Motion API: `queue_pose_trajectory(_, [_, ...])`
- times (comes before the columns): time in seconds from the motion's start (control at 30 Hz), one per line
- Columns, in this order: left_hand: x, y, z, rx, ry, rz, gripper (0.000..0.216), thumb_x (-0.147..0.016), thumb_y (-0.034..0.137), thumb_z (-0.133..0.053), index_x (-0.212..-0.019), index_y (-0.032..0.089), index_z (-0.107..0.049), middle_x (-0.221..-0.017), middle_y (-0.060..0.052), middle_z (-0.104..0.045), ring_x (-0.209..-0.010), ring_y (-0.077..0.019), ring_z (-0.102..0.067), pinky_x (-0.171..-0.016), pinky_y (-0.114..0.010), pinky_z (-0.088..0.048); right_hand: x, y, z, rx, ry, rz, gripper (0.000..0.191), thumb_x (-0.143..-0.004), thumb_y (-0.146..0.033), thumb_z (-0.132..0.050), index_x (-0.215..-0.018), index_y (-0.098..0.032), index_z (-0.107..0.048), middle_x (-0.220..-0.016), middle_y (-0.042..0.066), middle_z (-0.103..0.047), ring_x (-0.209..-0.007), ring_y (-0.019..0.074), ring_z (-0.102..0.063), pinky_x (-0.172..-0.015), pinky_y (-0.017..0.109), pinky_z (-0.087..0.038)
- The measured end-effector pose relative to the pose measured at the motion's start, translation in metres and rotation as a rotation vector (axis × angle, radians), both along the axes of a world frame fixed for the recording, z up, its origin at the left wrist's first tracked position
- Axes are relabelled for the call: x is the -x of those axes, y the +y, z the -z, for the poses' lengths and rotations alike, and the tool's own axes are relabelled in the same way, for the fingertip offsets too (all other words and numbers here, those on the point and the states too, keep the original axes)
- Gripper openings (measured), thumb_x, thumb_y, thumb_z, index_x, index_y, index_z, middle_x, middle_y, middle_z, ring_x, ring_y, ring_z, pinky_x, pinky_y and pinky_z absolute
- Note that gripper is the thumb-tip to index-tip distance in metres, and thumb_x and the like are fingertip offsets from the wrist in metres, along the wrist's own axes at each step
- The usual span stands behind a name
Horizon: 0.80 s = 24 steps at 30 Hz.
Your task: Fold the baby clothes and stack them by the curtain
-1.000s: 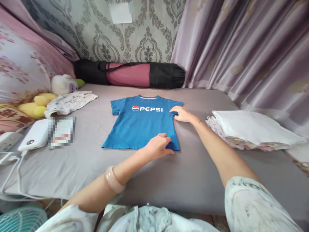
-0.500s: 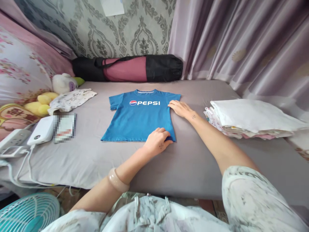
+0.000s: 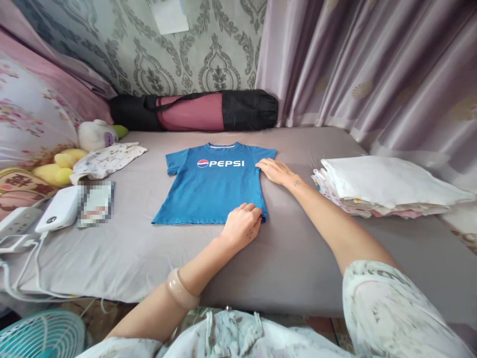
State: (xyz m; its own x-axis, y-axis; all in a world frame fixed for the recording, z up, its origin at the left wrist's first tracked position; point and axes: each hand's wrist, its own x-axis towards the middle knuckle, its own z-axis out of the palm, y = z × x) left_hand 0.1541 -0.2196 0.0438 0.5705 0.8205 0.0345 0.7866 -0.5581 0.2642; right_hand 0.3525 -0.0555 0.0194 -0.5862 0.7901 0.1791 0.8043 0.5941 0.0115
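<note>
A blue T-shirt (image 3: pixel 208 191) with a white PEPSI print lies flat on the grey-sheeted bed, its neck toward the wall. My left hand (image 3: pixel 242 226) is closed on the hem at the shirt's lower right corner, the fingertips partly hidden by the knuckles. Just under the right sleeve, my right hand (image 3: pixel 276 171) has its fingers pinched on the shirt's side edge. A pale bangle (image 3: pixel 181 289) circles my left wrist.
Folded clothes (image 3: pixel 387 184) are stacked on the right. A black and maroon rolled bag (image 3: pixel 190 112) lies along the wall. At left are a printed cloth (image 3: pixel 108 161), plush toys (image 3: pixel 95 135), a power bank (image 3: pixel 59 210), cables and a power strip (image 3: pixel 18 221). A turquoise fan (image 3: pixel 42 333) stands below.
My left fingers have closed more tightly over the hem corner; the thumb no longer sticks out. My right hand stays at the side edge. The view has tilted slightly.
</note>
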Motion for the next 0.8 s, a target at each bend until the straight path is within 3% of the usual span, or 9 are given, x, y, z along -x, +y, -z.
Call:
queue_pose_trajectory(0.17, [-0.004, 0.000, 0.001, 0.015, 0.016, -0.064, 0.020, -0.093, 0.023, -0.044, -0.096, 0.020, -0.064, -0.095, -0.007, -0.062, -0.092, -0.0211, -0.058, -0.082, -0.031, -0.046, -0.002, 0.001, 0.000, -0.026, 0.010, 0.002, 0.039, -0.091, -0.006, -0.035, -0.118, -0.018, -0.060, -0.120, 0.010, -0.060, -0.105, 0.0213, -0.053, -0.088, 0.032, -0.041])
queue_pose_trajectory(0.5, [-0.013, -0.010, -0.009, -0.070, 0.009, 0.052, 0.028, -0.096, 0.022, -0.037, -0.095, 0.021, -0.065, -0.098, -0.006, -0.062, -0.093, -0.0203, -0.055, -0.080, -0.032, -0.041, -0.005, 0.009, -0.009, -0.128, -0.039, -0.056, 0.032, -0.094, -0.015, -0.040, -0.098, -0.019, -0.071, -0.114, 0.010, -0.063, -0.110, 0.0241, -0.046, -0.090, 0.036, -0.036])
queue_pose_trajectory(0.8, [-0.022, -0.012, -0.004, -0.050, 0.044, 0.140, 0.029, -0.097, 0.019, -0.035, -0.089, 0.018, -0.063, -0.095, -0.007, -0.061, -0.090, -0.0191, -0.054, -0.083, -0.030, -0.044, -0.014, 0.013, -0.011, -0.075, -0.025, -0.064, 0.030, -0.093, -0.016, -0.045, -0.102, -0.020, -0.073, -0.114, 0.008, -0.068, -0.111, 0.0229, -0.048, -0.093, 0.036, -0.035])
